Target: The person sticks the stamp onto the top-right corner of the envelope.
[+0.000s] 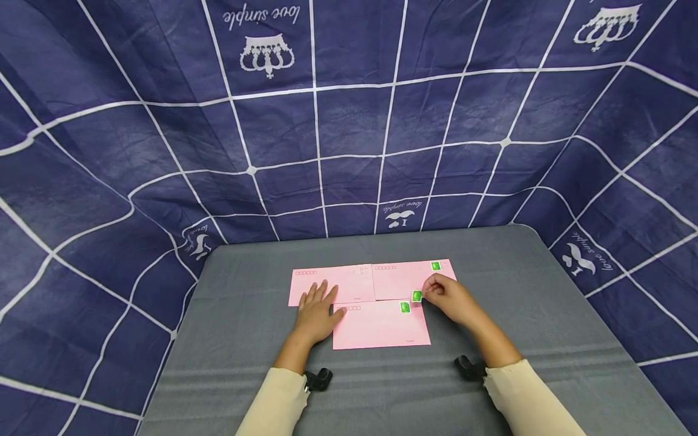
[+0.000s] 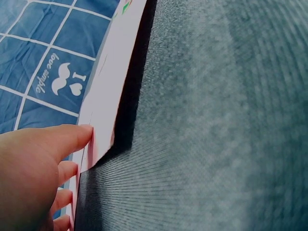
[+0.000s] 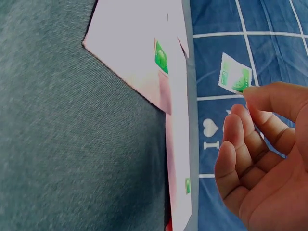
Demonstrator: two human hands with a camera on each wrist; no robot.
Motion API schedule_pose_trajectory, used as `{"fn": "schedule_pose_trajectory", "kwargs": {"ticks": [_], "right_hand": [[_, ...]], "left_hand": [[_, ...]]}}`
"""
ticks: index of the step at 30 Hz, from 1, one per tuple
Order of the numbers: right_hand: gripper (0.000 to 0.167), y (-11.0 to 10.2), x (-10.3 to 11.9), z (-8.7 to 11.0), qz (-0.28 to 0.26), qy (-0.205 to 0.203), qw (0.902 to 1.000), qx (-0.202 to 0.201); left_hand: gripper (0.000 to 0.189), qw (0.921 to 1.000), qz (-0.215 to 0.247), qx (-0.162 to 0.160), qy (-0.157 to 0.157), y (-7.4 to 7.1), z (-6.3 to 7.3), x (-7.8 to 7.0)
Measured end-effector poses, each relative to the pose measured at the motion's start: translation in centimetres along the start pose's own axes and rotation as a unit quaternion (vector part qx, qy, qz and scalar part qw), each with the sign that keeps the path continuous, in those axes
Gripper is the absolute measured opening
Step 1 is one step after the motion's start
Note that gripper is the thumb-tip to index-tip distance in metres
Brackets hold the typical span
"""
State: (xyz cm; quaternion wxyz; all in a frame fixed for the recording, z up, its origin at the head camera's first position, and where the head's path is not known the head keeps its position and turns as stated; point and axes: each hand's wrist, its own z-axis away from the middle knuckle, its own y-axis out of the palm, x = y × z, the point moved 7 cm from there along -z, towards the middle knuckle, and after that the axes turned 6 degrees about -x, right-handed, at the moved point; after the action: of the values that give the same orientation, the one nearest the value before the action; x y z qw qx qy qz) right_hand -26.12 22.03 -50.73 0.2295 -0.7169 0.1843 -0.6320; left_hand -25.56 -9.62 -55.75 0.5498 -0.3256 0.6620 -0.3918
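Three pink envelopes lie on the grey tabletop, two side by side at the back and one in front. My left hand (image 1: pixel 315 316) lies spread on the back left envelope (image 1: pixel 332 283), its thumb touching the corner of the front envelope (image 1: pixel 376 332). Between thumb and forefinger my right hand (image 1: pixel 449 298) pinches a green stamp (image 3: pixel 236 73) by its edge, above the front envelope's upper right corner. One green stamp (image 1: pixel 405 307) sits on that envelope. Another green stamp (image 1: pixel 435 266) is on the back right envelope (image 1: pixel 398 280).
The grey cloth-covered table (image 1: pixel 245 363) spreads around the envelopes. Behind it and at both sides hangs a blue curtain (image 1: pixel 349 121) with white lines. A black wrist camera (image 1: pixel 319 379) is strapped to the left wrist, another black wrist camera (image 1: pixel 469 367) to the right.
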Motion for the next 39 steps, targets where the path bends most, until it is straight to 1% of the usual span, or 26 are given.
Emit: {"fn": "schedule_pose_trajectory", "kwargs": {"ticks": [7, 15, 21, 30, 39], "right_hand": [[0.005, 0.4, 0.8, -0.5, 0.002, -0.007, 1.0, -0.004], [0.004, 0.7, 1.5, -1.3, -0.009, 0.004, 0.9999, 0.008], [0.005, 0.9, 2.0, -1.8, 0.012, 0.008, 0.9999, 0.009], [0.006, 1.2, 2.5, -2.4, 0.026, 0.012, 0.9995, 0.015], [0.007, 1.9, 2.9, -3.2, 0.024, 0.008, 0.9993, 0.029]], "left_hand": [[0.064, 0.9999, -0.003, 0.01, -0.004, -0.3, 0.1, -0.3], [0.063, 1.0, -0.002, 0.001, 0.002, -0.3, 0.0, -0.4], [0.064, 1.0, -0.004, 0.005, -0.003, -0.1, 0.0, -0.1], [0.062, 0.9999, -0.001, 0.008, -0.006, -0.4, 0.1, -0.2], [0.062, 0.9999, -0.003, 0.007, -0.007, -0.4, 0.0, -0.1]]}}
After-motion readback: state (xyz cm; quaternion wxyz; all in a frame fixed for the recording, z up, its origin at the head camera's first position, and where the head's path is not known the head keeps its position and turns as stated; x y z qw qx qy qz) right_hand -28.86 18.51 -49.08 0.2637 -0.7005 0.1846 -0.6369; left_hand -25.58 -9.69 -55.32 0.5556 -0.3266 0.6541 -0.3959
